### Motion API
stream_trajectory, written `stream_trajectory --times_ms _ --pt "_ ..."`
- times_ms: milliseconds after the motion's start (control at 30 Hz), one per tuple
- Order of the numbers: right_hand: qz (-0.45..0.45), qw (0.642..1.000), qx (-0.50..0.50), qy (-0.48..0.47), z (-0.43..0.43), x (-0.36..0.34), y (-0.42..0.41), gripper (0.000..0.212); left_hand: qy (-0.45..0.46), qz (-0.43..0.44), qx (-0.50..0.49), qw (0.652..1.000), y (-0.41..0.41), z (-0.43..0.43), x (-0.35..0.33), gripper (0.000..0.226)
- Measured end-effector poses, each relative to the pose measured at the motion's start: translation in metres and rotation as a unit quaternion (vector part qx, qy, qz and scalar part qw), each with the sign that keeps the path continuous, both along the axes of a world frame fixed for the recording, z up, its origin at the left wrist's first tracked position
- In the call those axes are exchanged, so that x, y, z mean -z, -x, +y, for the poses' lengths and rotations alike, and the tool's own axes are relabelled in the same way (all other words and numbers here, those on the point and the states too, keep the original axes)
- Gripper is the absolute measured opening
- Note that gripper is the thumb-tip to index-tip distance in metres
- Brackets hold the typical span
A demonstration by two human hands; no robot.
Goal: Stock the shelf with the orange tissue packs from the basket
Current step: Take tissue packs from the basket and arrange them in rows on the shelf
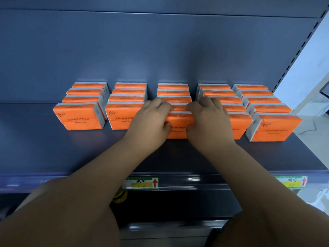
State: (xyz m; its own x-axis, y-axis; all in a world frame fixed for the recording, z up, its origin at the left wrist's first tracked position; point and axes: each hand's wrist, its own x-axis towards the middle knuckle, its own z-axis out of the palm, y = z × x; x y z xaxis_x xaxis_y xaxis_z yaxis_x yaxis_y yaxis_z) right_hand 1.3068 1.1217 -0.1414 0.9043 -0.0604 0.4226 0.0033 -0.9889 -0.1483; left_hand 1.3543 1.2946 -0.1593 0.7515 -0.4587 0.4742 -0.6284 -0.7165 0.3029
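Orange tissue packs stand upright in several front-to-back rows on the dark blue shelf (53, 154). The front pack of the middle row (179, 129) is held between both hands. My left hand (151, 120) grips its left end, fingers curled over the top and thumb on the front face. My right hand (208, 120) grips its right end the same way. The leftmost row's front pack (78, 118) and the rightmost row's front pack (274, 128) stand untouched. No basket is in view.
The shelf's front lip carries a green-yellow price label (140, 183) with a red arrow, and another label (293, 181) at the right. A slotted upright (300, 50) bounds the shelf on the right. A lower dark shelf (178, 202) lies beneath.
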Motion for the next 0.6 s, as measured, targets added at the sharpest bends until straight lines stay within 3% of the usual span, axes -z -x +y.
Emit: stream_trajectory --times_ms 200,333,500,600 --pt "0.002 0.998 0.020 -0.059 0.033 -0.010 0.008 0.040 -0.033 -0.037 -0.038 0.998 0.013 0.012 -0.013 0.049" --pt "-0.044 0.994 0.021 -0.094 0.064 -0.015 0.011 0.040 -0.064 -0.044 -0.129 0.989 0.021 0.050 -0.031 0.064" --pt "-0.085 0.973 -0.081 -0.198 0.122 -0.017 0.020 0.048 -0.047 -0.049 -0.241 0.968 0.055 0.119 -0.048 0.072" --pt "-0.069 0.965 -0.145 -0.206 0.168 -0.014 0.035 0.045 -0.050 -0.080 -0.317 0.944 0.097 0.168 -0.047 0.072"
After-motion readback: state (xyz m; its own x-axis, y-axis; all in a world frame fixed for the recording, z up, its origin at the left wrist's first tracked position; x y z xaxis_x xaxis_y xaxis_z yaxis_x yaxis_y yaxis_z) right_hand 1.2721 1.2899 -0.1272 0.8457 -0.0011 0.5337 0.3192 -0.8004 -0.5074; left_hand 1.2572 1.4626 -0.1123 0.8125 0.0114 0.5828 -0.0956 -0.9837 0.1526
